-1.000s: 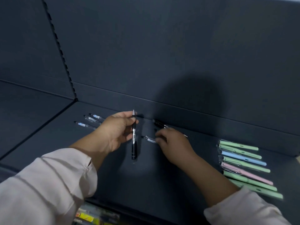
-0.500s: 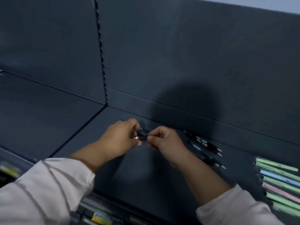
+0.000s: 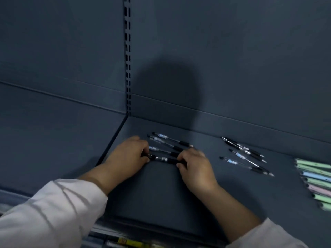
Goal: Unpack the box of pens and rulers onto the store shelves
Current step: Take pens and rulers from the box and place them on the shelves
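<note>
A black pen (image 3: 163, 159) lies across the dark shelf (image 3: 161, 194), held at both ends. My left hand (image 3: 129, 158) pinches its left end and my right hand (image 3: 194, 168) pinches its right end. Just behind it lie three clear-barrelled pens (image 3: 170, 142) in a loose row. Further right, several more black and clear pens (image 3: 245, 154) lie slanted on the shelf. A row of pastel green, blue and pink pens (image 3: 315, 183) sits at the right edge of the view.
A slotted upright (image 3: 127, 56) divides the shelf back panel. Left of it is a neighbouring shelf bay (image 3: 53, 140). Below the shelf front edge, colourful packaged goods (image 3: 129, 243) show on a lower level.
The view swung left, so the pens now appear further right. The black pen, held upright in my left hand one second ago, now lies flat on the shelf between both hands.
</note>
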